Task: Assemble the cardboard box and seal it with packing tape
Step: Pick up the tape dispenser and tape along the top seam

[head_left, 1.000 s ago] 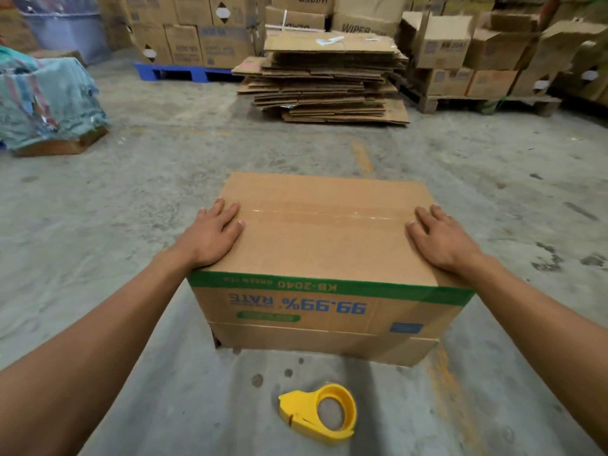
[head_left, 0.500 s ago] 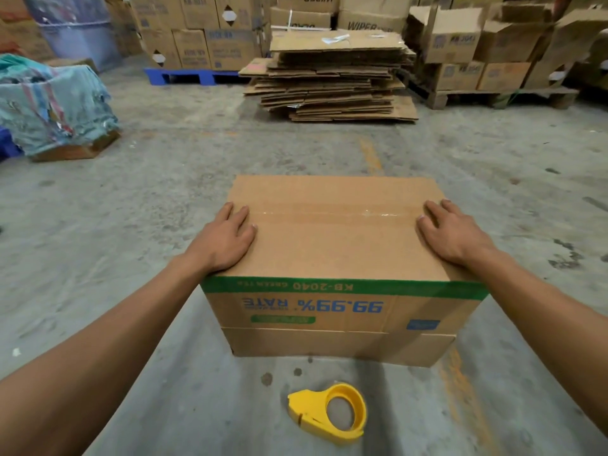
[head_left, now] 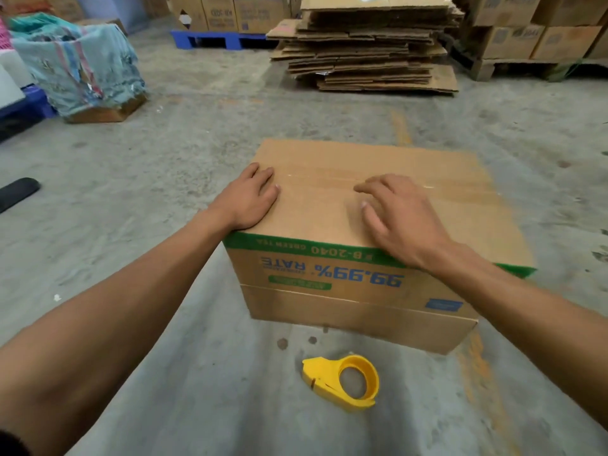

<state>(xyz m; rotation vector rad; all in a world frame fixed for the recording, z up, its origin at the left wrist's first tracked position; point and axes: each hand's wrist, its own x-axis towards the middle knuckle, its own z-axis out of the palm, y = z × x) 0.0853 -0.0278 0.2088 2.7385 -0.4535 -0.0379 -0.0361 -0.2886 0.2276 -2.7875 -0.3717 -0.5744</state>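
A closed cardboard box (head_left: 444,179) with a green band and upside-down blue print stands on the concrete floor. Clear tape runs across the seam of its top. My left hand (head_left: 251,197) lies flat on the top at the near left corner, fingers together. Over the middle of the top is my right hand (head_left: 399,218), fingers spread and slightly curled, holding nothing. A yellow tape dispenser (head_left: 343,381) lies on the floor in front of the box, apart from both hands.
A pile of flattened cardboard (head_left: 365,44) lies behind the box. Stacked cartons on a blue pallet (head_left: 217,39) and a wooden pallet (head_left: 519,65) line the back. A cloth-covered bundle (head_left: 79,64) sits at the left. A dark object (head_left: 18,192) lies at the far left.
My right hand left the box's right edge and moved left to the middle of the top. The left hand stayed at its corner. The camera view shifted, so the box sits more to the right.
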